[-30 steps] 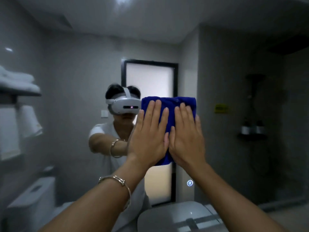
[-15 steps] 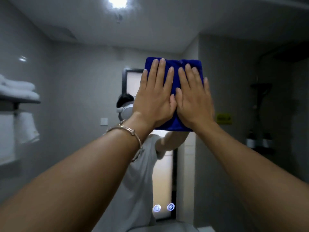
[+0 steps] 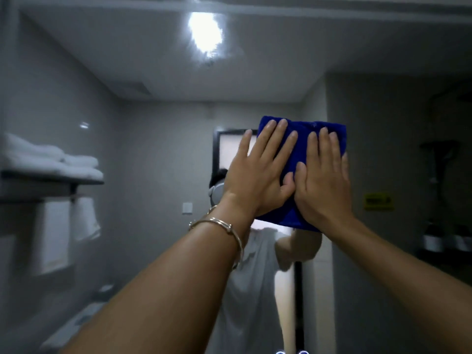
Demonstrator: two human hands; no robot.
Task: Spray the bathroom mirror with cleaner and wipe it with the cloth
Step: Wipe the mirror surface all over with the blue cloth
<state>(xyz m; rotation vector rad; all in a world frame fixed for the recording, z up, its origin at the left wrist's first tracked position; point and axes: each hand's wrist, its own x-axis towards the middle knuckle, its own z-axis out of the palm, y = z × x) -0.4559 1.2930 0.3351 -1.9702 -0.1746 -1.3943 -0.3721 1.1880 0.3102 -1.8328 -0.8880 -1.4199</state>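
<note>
Now I see the blue cloth point(image 3: 329, 130) held flat against the mirror point(image 3: 153, 149), up high and right of centre. My left hand point(image 3: 258, 175) presses it with straight, slightly spread fingers, and my right hand point(image 3: 323, 180) with straight fingers close together. The thumbs touch. A bracelet point(image 3: 217, 222) circles the left wrist.

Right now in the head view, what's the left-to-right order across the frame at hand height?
Folded white towels → wall switch → left hand → right hand → yellow sign. Blue cloth spans both hands, so left out.
</note>
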